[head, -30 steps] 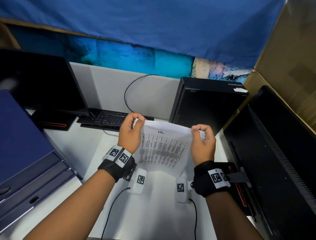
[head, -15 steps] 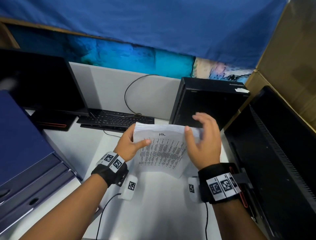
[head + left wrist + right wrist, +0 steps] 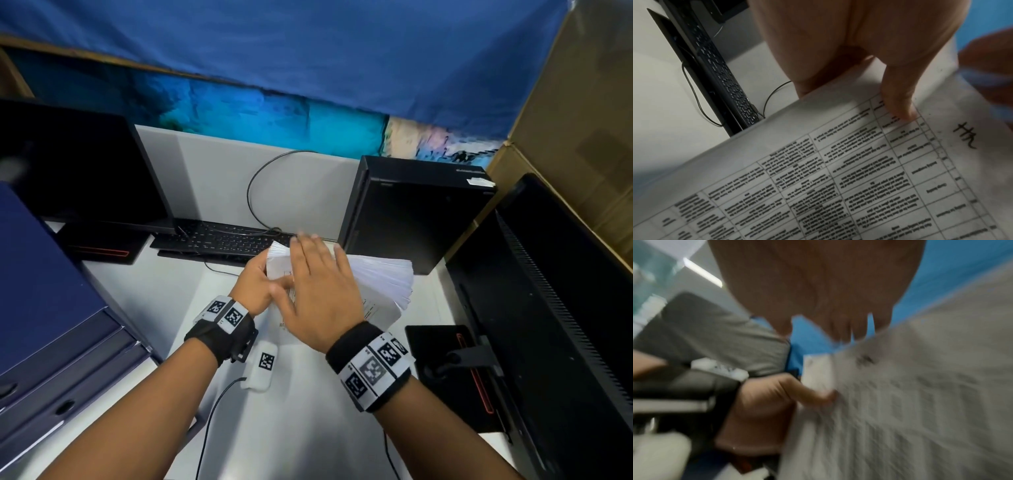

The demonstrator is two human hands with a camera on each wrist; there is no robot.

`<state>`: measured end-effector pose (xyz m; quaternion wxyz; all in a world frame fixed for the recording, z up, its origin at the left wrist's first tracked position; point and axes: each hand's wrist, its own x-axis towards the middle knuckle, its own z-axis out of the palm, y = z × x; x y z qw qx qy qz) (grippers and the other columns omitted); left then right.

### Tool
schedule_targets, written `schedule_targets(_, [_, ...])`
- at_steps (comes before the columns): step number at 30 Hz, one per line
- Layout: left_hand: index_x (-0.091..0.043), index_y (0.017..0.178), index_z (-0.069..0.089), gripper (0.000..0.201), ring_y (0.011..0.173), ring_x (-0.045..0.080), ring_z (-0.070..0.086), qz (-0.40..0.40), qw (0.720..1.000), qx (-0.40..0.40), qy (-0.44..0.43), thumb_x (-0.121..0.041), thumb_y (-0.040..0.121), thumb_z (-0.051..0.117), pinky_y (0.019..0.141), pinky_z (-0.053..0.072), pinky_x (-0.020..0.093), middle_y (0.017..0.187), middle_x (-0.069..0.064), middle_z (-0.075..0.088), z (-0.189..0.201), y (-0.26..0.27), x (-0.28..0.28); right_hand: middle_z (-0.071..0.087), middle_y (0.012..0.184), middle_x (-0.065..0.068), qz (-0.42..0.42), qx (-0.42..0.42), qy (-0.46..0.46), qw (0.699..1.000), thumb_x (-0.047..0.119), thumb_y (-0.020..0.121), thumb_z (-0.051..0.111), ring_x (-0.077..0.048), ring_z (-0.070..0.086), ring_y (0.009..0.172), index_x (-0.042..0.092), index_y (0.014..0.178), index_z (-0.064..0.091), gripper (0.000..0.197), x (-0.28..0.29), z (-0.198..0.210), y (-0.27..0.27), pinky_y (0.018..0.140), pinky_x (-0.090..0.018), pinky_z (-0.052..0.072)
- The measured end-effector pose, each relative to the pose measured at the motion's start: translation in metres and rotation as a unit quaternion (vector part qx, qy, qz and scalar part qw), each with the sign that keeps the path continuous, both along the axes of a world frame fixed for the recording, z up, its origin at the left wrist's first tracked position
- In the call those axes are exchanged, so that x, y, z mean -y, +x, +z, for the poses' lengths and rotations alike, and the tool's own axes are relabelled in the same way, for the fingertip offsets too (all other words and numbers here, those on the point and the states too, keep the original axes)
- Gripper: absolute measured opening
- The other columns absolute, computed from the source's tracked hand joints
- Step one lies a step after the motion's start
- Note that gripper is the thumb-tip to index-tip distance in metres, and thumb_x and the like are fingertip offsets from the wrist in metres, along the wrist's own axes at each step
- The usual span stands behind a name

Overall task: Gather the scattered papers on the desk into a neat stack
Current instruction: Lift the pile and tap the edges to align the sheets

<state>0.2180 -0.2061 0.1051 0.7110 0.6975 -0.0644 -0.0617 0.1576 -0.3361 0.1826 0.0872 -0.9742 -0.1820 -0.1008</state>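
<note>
The papers [image 3: 376,284] were held above the desk [image 3: 164,308], long axis running left to right, pinched at their left end by the left hand [image 3: 257,287]. The right hand [image 3: 318,291] lay across their top, fingers straight and spread, the free fanned end well to its right, so that hand looked nearer for squaring it

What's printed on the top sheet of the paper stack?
White top sheet carrying a black-ruled table of small text, with a handwritten black mark; clearest in the left wrist view.

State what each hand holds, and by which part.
Left hand pinches the paper stack at its left edge. Right hand holds nothing; fingers straight, over the stack.
</note>
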Motion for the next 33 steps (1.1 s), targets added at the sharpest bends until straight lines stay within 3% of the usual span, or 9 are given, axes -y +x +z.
schedule_targets(4, [0.005, 0.116, 0.061, 0.041, 0.096, 0.024, 0.07, 0.011, 0.999, -0.013, -0.033, 0.006, 0.077, 0.073, 0.08, 0.055, 0.03, 0.106, 0.018, 0.072, -0.007, 0.003, -0.002, 0.023, 0.163, -0.007, -0.07, 0.021, 0.028, 0.997, 0.05, 0.091, 0.042, -0.025, 0.017, 0.151, 0.009, 0.154, 0.024, 0.077, 0.025, 0.003, -0.005, 0.123, -0.049, 0.01])
schedule_targets(9, [0.003, 0.116, 0.062, 0.045, 0.103, 0.03, 0.069, 0.004, 1.0, -0.023, -0.012, -0.004, 0.074, 0.078, 0.088, 0.056, 0.039, 0.109, 0.016, 0.072, -0.008, 0.006, -0.005, 0.031, 0.159, -0.003, -0.155, -0.007, -0.035, 0.987, 0.035, 0.079, 0.065, -0.025, 0.026, 0.148, 0.023, 0.15, 0.031, 0.079, 0.07, 0.005, -0.009, 0.119, -0.06, 0.005])
schedule_targets(12, [0.004, 0.119, 0.06, 0.046, 0.105, 0.03, 0.069, 0.007, 0.999, -0.036, -0.003, 0.001, 0.076, 0.075, 0.085, 0.057, 0.033, 0.112, 0.016, 0.071, -0.006, 0.004, -0.006, 0.046, 0.149, 0.008, -0.196, -0.054, 0.114, 0.972, 0.038, 0.079, 0.073, -0.017, 0.037, 0.142, 0.034, 0.13, 0.052, 0.056, 0.12, 0.002, -0.001, 0.12, -0.054, 0.005])
schedule_targets(15, [0.004, 0.122, 0.058, 0.048, 0.107, 0.031, 0.067, 0.017, 0.999, -0.041, -0.019, 0.006, 0.077, 0.072, 0.082, 0.057, 0.03, 0.114, 0.016, 0.07, -0.003, -0.002, -0.002, 0.071, 0.109, 0.016, -0.133, -0.147, 0.46, 0.865, 0.018, 0.08, 0.079, -0.005, 0.065, 0.104, 0.026, 0.092, 0.062, 0.022, 0.145, -0.016, -0.002, 0.101, -0.041, 0.046])
schedule_targets(17, [0.0, 0.123, 0.058, 0.048, 0.107, 0.031, 0.067, 0.023, 0.999, -0.042, -0.023, 0.005, 0.077, 0.072, 0.086, 0.057, 0.035, 0.114, 0.014, 0.071, -0.002, -0.004, 0.004, 0.07, 0.089, 0.012, -0.129, -0.14, 0.568, 0.8, 0.006, 0.086, 0.072, -0.004, 0.066, 0.083, 0.022, 0.092, 0.06, 0.021, 0.144, -0.034, 0.001, 0.08, -0.033, 0.051])
schedule_targets(19, [-0.004, 0.125, 0.058, 0.048, 0.111, 0.03, 0.066, 0.031, 0.999, -0.039, -0.016, 0.001, 0.079, 0.073, 0.096, 0.053, 0.044, 0.117, 0.013, 0.069, -0.002, -0.006, 0.007, 0.068, 0.096, 0.008, -0.151, -0.139, 0.6, 0.773, 0.013, 0.093, 0.064, -0.006, 0.066, 0.087, 0.024, 0.105, 0.059, 0.017, 0.133, -0.049, 0.002, 0.079, -0.03, 0.053])
schedule_targets(24, [-0.02, 0.131, 0.046, 0.053, 0.115, 0.016, 0.062, 0.055, 0.998, 0.006, 0.041, -0.03, 0.085, 0.071, 0.101, 0.048, 0.041, 0.123, 0.0, 0.065, 0.004, -0.021, 0.024, 0.066, 0.096, 0.01, -0.193, -0.079, 0.557, 0.804, 0.035, 0.099, 0.051, 0.004, 0.065, 0.086, 0.033, 0.107, 0.048, 0.009, 0.105, -0.057, -0.004, 0.077, -0.024, 0.055])
schedule_targets(28, [-0.042, 0.115, 0.041, 0.034, 0.107, 0.009, 0.063, 0.111, 0.992, 0.035, 0.052, -0.026, 0.094, 0.062, 0.094, 0.051, 0.034, 0.117, -0.007, 0.062, 0.006, -0.041, 0.045, 0.064, 0.092, 0.014, -0.181, -0.038, 0.547, 0.817, 0.033, 0.101, 0.048, 0.008, 0.064, 0.08, 0.03, 0.111, 0.043, 0.012, 0.107, -0.053, -0.015, 0.063, -0.009, 0.05])
schedule_targets(33, [-0.027, 0.126, 0.036, 0.048, 0.105, -0.003, 0.06, 0.126, 0.989, 0.038, 0.061, -0.045, 0.089, 0.061, 0.092, 0.048, 0.026, 0.117, -0.016, 0.06, -0.001, -0.062, 0.053, 0.06, 0.099, 0.018, -0.182, -0.104, 0.544, 0.812, 0.035, 0.095, 0.058, 0.002, 0.062, 0.087, 0.043, 0.111, 0.036, 0.029, 0.119, -0.065, -0.028, 0.069, -0.016, 0.049])
